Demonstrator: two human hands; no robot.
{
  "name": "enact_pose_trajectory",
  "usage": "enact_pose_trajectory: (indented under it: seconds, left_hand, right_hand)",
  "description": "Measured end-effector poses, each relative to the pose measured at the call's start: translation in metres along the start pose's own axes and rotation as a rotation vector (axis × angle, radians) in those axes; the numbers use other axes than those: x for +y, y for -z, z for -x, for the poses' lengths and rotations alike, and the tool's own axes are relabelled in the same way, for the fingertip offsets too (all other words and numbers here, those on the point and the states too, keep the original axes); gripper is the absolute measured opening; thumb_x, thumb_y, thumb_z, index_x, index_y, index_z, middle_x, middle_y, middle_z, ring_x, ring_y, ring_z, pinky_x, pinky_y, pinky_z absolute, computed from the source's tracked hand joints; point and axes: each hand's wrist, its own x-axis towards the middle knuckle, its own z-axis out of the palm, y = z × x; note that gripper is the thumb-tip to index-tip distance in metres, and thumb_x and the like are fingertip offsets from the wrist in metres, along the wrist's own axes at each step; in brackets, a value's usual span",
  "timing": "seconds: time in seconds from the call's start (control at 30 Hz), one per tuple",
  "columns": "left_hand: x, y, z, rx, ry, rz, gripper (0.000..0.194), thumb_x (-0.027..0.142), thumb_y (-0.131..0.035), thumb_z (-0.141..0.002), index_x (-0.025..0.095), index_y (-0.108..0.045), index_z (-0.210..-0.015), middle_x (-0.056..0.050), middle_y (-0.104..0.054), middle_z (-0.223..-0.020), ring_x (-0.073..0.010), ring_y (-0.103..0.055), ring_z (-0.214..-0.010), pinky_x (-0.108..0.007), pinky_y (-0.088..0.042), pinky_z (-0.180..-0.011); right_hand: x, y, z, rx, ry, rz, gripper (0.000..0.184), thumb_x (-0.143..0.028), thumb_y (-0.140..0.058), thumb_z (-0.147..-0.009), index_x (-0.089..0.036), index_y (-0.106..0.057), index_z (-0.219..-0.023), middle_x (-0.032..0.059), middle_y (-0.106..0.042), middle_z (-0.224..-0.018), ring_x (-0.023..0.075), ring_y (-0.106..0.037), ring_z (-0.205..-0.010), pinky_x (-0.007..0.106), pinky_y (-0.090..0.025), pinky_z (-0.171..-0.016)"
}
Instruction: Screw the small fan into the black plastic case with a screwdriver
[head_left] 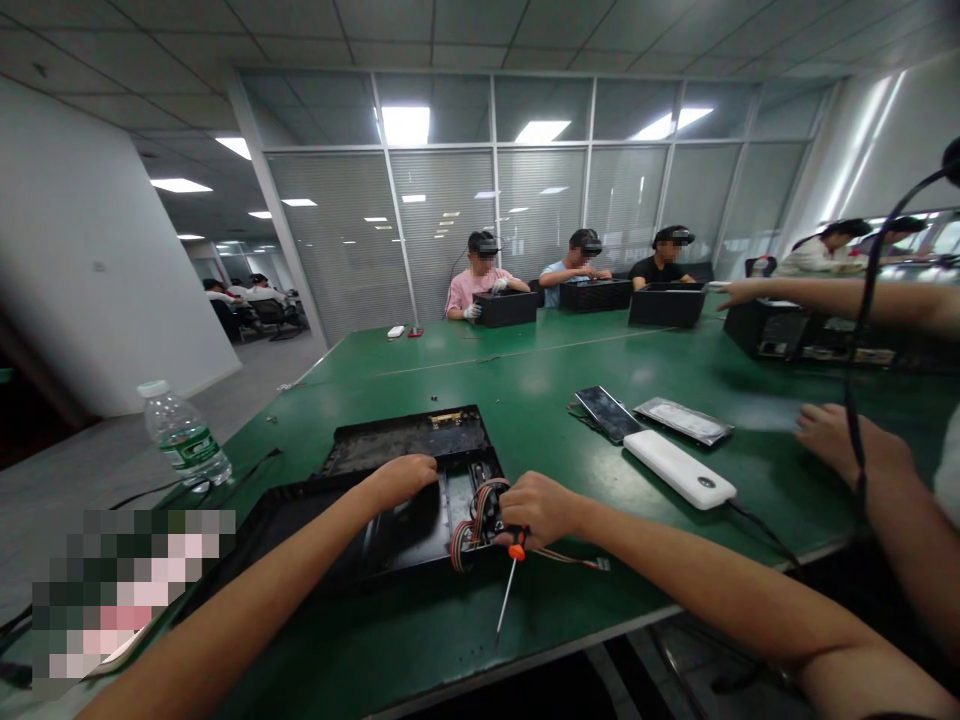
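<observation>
A flat black metal computer case (300, 515) lies with its inside facing up on the table before me. Over its middle, my left hand (405, 477) has curled fingers turned down into the case; whatever they grip is hidden. My right hand (536, 508) is closed around a screwdriver (516, 552) with an orange and black handle, its metal shaft slanting down toward me. Beside that hand, a bundle of coloured wires (463, 540) loops over the case's right end. A loose connector (601, 565) on some of the wires rests on the table.
Right of the case lie a white power bank (679, 468) with a cable, a dark phone (609, 414) and a silver hard drive (684, 421). A water bottle (184, 440) stands at left. A neighbour's arms (862, 445) reach in from the right. Several people work across the green table (420, 375).
</observation>
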Motion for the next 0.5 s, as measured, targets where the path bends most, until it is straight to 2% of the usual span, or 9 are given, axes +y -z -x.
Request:
enact_pose_trajectory:
  seconds: [0.1,0.17,0.27,0.37,0.43,0.5]
  left_hand:
    - [0.0,0.007,-0.01,0.11,0.01,0.191,0.022,0.016,-0.044,-0.084,0.016,-0.066,-0.087,-0.007,-0.063,-0.09,-0.0151,-0.057,-0.085,-0.024,-0.042,-0.081]
    - [0.0,0.011,-0.024,0.173,0.072,0.377,0.019,0.021,-0.048,-0.082,0.015,-0.066,-0.086,-0.006,-0.065,-0.087,-0.0149,-0.059,-0.083,-0.025,-0.043,-0.08]
    - [0.006,0.006,-0.052,0.196,0.276,0.738,0.018,0.027,-0.057,-0.076,0.012,-0.066,-0.08,-0.004,-0.065,-0.071,-0.0141,-0.061,-0.068,-0.025,-0.048,-0.069]
    - [0.015,-0.007,-0.075,0.227,0.488,1.102,0.022,0.028,-0.067,-0.067,0.008,-0.064,-0.074,-0.004,-0.063,-0.064,-0.0142,-0.061,-0.061,-0.028,-0.05,-0.065]
    - [0.021,-0.016,-0.082,0.266,0.59,1.246,0.024,0.026,-0.072,-0.061,0.007,-0.063,-0.071,-0.004,-0.062,-0.062,-0.0134,-0.061,-0.059,-0.029,-0.051,-0.065]
    - [0.025,-0.021,-0.082,0.273,0.667,1.278,0.023,0.025,-0.074,-0.059,0.007,-0.062,-0.068,-0.003,-0.061,-0.058,-0.0114,-0.059,-0.055,-0.027,-0.05,-0.063]
  right_hand:
    - [-0.001,0.001,-0.001,0.002,-0.016,-0.001,0.035,-0.042,-0.041,-0.084,-0.017,-0.052,-0.061,-0.0014,-0.051,-0.059,0.0083,-0.044,-0.052,0.024,-0.022,-0.047]
    - [-0.002,0.001,-0.001,0.0,-0.025,-0.006,0.035,-0.042,-0.041,-0.084,-0.017,-0.053,-0.062,-0.0011,-0.052,-0.059,0.0082,-0.044,-0.051,0.024,-0.023,-0.047]
    - [-0.001,0.001,0.0,-0.019,-0.03,-0.019,0.035,-0.041,-0.042,-0.083,-0.016,-0.054,-0.062,-0.0007,-0.053,-0.059,0.0084,-0.045,-0.051,0.023,-0.024,-0.047]
    - [0.001,0.002,0.0,-0.06,-0.04,-0.039,0.031,-0.041,-0.046,-0.08,-0.016,-0.055,-0.064,-0.0006,-0.055,-0.06,0.0089,-0.047,-0.053,0.023,-0.025,-0.047]
    - [0.001,0.002,0.001,-0.083,-0.052,-0.05,0.028,-0.04,-0.048,-0.079,-0.016,-0.055,-0.064,-0.0006,-0.056,-0.062,0.0092,-0.048,-0.054,0.023,-0.026,-0.047]
    - [0.001,0.002,0.0,-0.092,-0.065,-0.055,0.029,-0.04,-0.048,-0.079,-0.017,-0.055,-0.064,-0.0005,-0.056,-0.063,0.0095,-0.049,-0.055,0.023,-0.026,-0.047]
